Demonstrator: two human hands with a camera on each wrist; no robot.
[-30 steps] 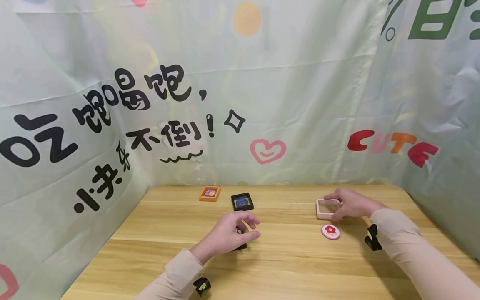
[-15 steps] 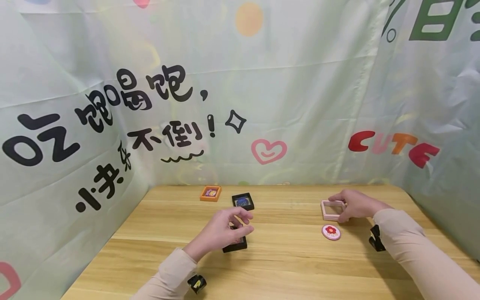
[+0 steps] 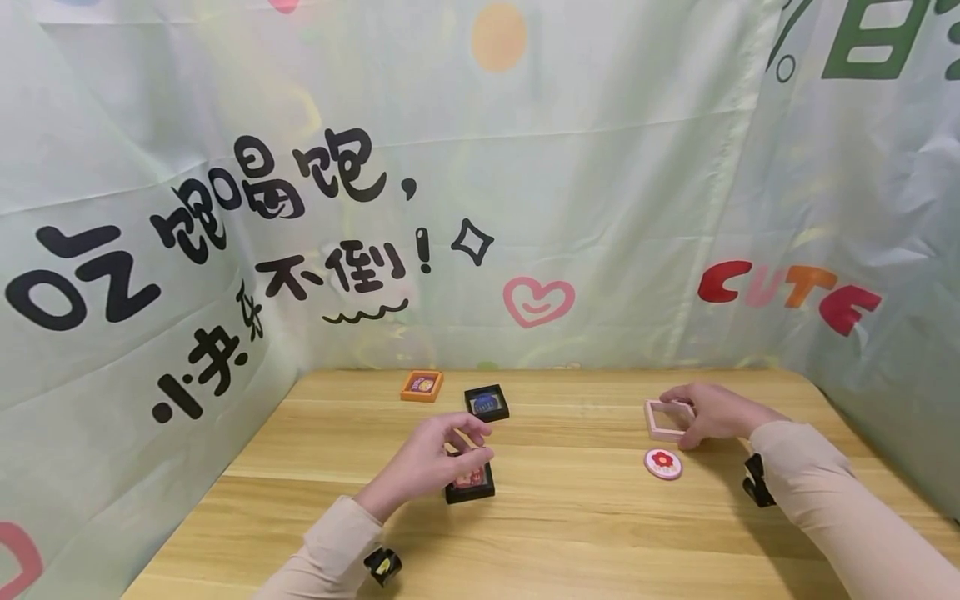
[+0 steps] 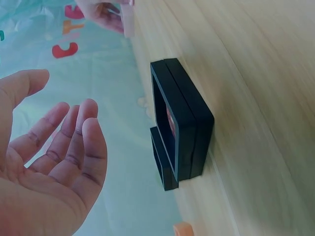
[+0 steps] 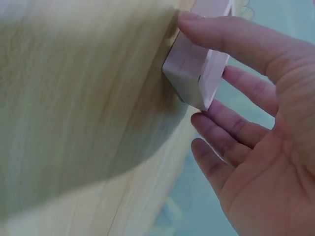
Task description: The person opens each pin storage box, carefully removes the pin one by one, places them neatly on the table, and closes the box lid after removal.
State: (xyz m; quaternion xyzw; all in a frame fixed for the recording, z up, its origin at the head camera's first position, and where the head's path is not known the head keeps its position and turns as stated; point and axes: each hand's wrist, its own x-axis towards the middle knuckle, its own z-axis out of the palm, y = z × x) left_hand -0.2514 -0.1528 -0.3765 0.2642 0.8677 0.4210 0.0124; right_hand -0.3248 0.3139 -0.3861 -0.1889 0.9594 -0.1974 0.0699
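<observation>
My right hand (image 3: pixel 723 412) pinches the right side of a square pink display frame (image 3: pixel 666 435) between thumb and fingers. In the right wrist view the thumb lies along one side of the pink frame (image 5: pixel 189 71). Just in front of it lies a round pink badge (image 3: pixel 663 464) with a red flower. My left hand (image 3: pixel 420 460) hovers with loosely bent fingers over a black display frame (image 3: pixel 480 492) with a reddish piece inside, partly hidden by the hand. The left wrist view shows that hand (image 4: pixel 64 162) apart from the black frame (image 4: pixel 192 128), holding nothing.
Behind the left hand lies another black frame (image 3: pixel 487 404) with a blue piece inside. Farther back and left is an orange frame (image 3: pixel 422 386). A printed curtain (image 3: pixel 600 208) closes off the wooden table (image 3: pixel 570 533) at the back and sides.
My left hand has drawn back to the left, uncovering more of the near black frame. My right hand has shifted slightly right with the pink frame.
</observation>
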